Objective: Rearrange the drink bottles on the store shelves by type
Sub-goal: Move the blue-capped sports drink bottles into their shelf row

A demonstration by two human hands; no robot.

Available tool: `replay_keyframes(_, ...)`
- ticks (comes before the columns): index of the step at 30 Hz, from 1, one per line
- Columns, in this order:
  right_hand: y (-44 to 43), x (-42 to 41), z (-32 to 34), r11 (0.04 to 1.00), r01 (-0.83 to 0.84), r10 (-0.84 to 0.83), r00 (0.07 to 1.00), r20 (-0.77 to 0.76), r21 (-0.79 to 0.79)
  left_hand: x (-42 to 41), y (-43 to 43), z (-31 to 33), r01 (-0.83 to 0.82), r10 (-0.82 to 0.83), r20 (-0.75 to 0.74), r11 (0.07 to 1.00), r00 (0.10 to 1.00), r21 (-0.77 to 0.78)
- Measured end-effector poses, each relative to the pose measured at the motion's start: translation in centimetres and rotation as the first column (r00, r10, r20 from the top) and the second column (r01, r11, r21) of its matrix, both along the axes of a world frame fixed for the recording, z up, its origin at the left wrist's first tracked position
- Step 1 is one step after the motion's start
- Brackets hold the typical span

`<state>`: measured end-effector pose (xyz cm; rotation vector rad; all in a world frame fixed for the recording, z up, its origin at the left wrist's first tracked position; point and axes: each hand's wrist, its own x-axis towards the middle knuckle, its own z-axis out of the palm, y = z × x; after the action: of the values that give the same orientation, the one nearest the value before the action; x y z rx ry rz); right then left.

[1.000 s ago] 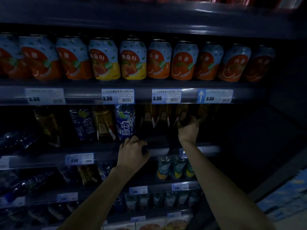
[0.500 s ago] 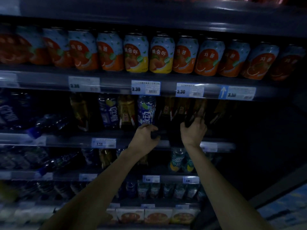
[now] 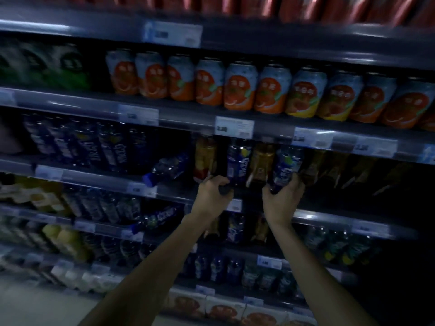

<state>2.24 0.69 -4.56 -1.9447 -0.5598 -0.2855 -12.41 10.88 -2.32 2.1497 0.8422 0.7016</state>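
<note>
Mid-frame, both hands have closed on blue-labelled bottles on the mixed section of the third shelf (image 3: 329,215): a second ago the right hand reached among the dark amber bottles further right while the left rested at the shelf lip, and now each has shifted onto a blue one. The left hand (image 3: 211,196) wraps the base of the left blue bottle (image 3: 237,161), and the right hand (image 3: 283,198) grips the base of the right blue bottle (image 3: 288,165); both bottles stand roughly upright at the shelf front, the right one tilted a little. An amber bottle (image 3: 261,161) stands between them and a yellow-orange bottle (image 3: 206,158) just left of the left hand, so the types alternate here. The change suggests the two blue bottles are being pulled out of the amber run, probably to join the row of blue bottles (image 3: 77,147) at the left of the same shelf; sorting of this section appears barely begun. A fallen blue bottle (image 3: 167,169) lies on its side between that row and the mixed group, and another (image 3: 153,221) lies tipped on the shelf below. Above, orange-printed cans (image 3: 237,87) line the second shelf, with two yellower ones towards the right; green-marked dark cans (image 3: 47,67) fill the upper left. Price tags (image 3: 234,127) run along the shelf edges. The aisle is dim and the view blurred, so labels cannot be read; pale floor (image 3: 35,307) shows at lower left.
</note>
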Motion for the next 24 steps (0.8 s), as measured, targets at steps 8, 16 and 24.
replay_keyframes(8,6.8,-7.9,-2.6,0.998,0.012,-0.009,0.999,0.041,-0.063,-8.9,7.3,-1.7,-0.086,0.085,0.027,0.996,0.996,0.028)
replay_keyframes(16,12.3,-14.8,-3.6,0.986,-0.129,0.134,0.99,0.038,-0.11,-13.5,10.5,-2.2,-0.181,0.158,0.184,0.976,0.97,0.118)
replay_keyframes(24,14.3,-17.2,-4.2,0.974,-0.149,0.163,0.984,0.071,-0.168,-15.1,12.6,-3.0,-0.22,0.215,0.157,0.976,0.964,0.009)
